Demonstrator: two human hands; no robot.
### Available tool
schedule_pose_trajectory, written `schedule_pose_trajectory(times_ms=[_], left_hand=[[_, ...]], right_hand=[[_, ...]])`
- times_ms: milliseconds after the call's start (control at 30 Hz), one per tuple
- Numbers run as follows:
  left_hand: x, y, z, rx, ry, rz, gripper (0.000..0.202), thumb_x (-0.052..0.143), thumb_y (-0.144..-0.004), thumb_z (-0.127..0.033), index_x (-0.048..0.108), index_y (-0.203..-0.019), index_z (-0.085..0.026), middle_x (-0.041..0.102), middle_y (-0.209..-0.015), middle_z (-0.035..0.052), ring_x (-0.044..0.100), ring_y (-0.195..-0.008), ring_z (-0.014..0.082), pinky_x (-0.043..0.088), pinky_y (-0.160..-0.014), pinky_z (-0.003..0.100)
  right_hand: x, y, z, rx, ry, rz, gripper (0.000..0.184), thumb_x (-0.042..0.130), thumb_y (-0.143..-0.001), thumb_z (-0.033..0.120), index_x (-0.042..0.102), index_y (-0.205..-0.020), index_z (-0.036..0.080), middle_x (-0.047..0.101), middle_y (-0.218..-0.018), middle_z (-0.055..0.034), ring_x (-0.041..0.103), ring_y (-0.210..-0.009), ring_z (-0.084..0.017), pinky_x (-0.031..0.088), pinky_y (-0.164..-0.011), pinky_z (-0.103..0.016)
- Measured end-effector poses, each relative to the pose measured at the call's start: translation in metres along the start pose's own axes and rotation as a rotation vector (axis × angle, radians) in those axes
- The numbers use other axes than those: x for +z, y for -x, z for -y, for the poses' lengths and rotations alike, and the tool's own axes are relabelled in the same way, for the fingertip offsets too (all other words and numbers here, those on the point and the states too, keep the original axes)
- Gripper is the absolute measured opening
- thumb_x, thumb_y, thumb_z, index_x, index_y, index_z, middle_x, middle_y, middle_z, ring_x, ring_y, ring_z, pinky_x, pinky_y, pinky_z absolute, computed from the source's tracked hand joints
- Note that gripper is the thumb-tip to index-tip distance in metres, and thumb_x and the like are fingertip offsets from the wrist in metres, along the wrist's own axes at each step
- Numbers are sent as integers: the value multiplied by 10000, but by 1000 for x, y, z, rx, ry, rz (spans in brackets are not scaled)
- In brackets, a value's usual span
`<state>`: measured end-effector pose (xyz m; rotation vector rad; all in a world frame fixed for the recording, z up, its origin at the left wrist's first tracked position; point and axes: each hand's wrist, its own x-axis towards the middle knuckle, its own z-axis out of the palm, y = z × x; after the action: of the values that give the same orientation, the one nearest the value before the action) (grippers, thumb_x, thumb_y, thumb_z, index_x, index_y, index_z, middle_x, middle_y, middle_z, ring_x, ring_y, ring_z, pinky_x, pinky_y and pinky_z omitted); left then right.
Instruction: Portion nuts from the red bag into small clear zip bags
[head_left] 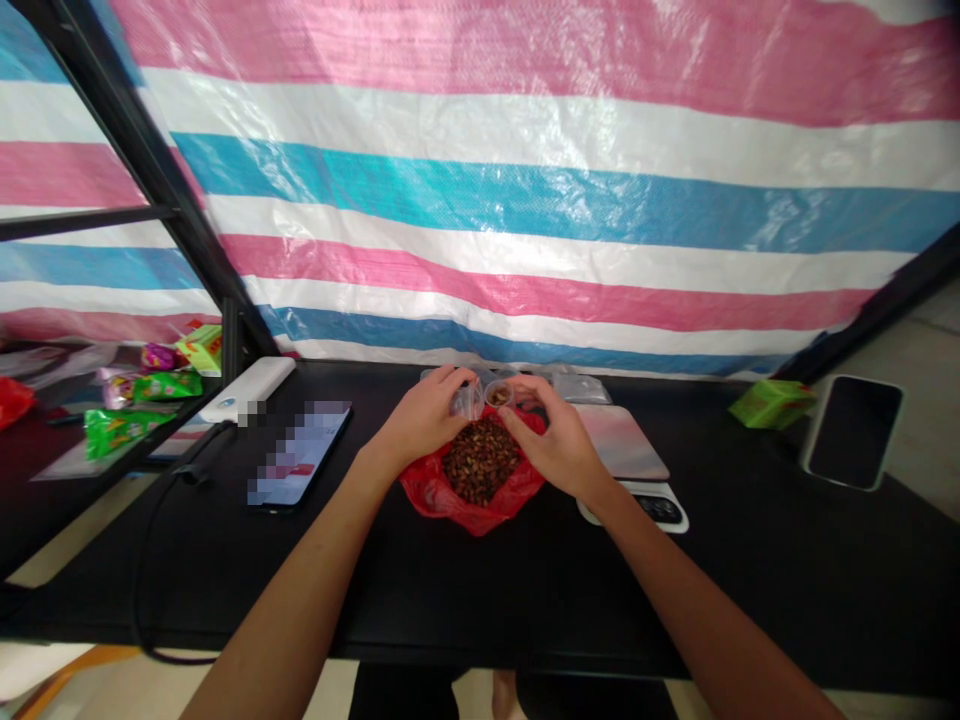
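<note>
left grip: the left hand (pixel 424 415) sits just left of centre on the desk (pixel 525 600), fingers curled closed around a crumpled clear plastic bag (pixel 466 400) – it looks firmly held.

right grip: the right hand (pixel 551 440) is partly open, its fingertips (pixel 514 418) at or beside the rim of a small clear plastic cup (pixel 498 394). whether they pinch the cup, i cannot tell.

cup: it is held above the far edge of the heap, between both hands and a little nearer the right, with brown pieces inside.

heap: brown nuts (pixel 480 460) fill an open red plastic bag (pixel 471 505) near the middle of the desk – directly below and toward the person from both hands, with no clear long axis. the hands hang over its far side.

near left: a phone (pixel 296 455) with a pixelated screen lies flat beside the red bag, and a white power bank (pixel 247 390) lies toward the far left corner.

near right: a pale pink pad (pixel 622 445) and a white-and-black device (pixel 660 510) lie beside the right hand. a green box (pixel 772 404) and a phone (pixel 855 432) sit toward the far right corner.

behind: a pink, white and blue striped tarp (pixel 480 180) hangs along the far edge of the desk.
</note>
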<state>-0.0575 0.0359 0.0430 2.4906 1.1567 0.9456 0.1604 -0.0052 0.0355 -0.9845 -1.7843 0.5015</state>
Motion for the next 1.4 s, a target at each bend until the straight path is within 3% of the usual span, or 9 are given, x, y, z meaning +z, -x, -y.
schedule_pose_trajectory(times_ms=[200,467,633,800,933,1067,1267,1400], left_hand=[[2,-2,-11,62,-50,84,202,637,-848,-194,611,-1048,-212,639,-1048,73,618,-1008,251,486,-887,353],[5,-2,-22,64,-16,98,256,730,-839,-302,642,-1051,-189,678,-1032,79,592,-1007,269,469,-921,392],[6,-2,-29,31,66,95,227,660,-906,-343,675,-1075,-192,697,-1027,78,597,-1009,261,474,-917,383],[5,-2,-33,-29,141,29,321,702,-841,-306,668,-1139,-191,715,-1105,82,636,-1029,259,485,-948,376],[4,-2,-37,-93,216,66,354,694,-859,-380,662,-1174,-223,729,-1157,70,666,-1019,255,492,-918,356],[4,-2,-37,-133,238,102,341,676,-870,-415,676,-1149,-219,742,-1066,69,672,-939,246,494,-836,330],[-4,-1,-29,-162,296,57,274,631,-900,-442,674,-1027,-202,707,-871,27,619,-755,185,476,-738,295],[-14,-1,-20,-222,320,13,284,623,-901,-470,643,-991,-201,672,-825,12,571,-694,166,449,-672,280]], right_hand=[[0,5,3,-82,179,123,301,599,-981,261,631,-1280,271,644,-1250,-75,617,-1197,-240,496,-1080,-410],[1,6,-3,-188,229,143,422,454,-1004,154,561,-1398,262,563,-1382,-107,526,-1333,-248,430,-1166,-449],[-4,5,3,-207,195,91,313,461,-1021,182,603,-1293,247,603,-1338,-105,560,-1290,-242,449,-1131,-436],[-5,5,7,-148,231,41,241,630,-983,337,647,-1208,252,669,-1140,-80,641,-1117,-254,526,-996,-392],[-5,5,8,-176,223,30,267,553,-1021,298,622,-1276,260,643,-1207,-93,622,-1172,-251,509,-1042,-409],[-4,7,11,-247,191,53,304,451,-1035,200,627,-1269,282,607,-1292,-95,592,-1241,-244,484,-1086,-426],[-10,4,11,-143,275,-93,313,526,-1002,258,605,-1305,255,611,-1224,-111,608,-1152,-264,504,-1025,-421],[-14,2,6,-134,386,7,274,584,-967,222,653,-1232,237,656,-1165,-99,603,-1121,-276,473,-1023,-447]])
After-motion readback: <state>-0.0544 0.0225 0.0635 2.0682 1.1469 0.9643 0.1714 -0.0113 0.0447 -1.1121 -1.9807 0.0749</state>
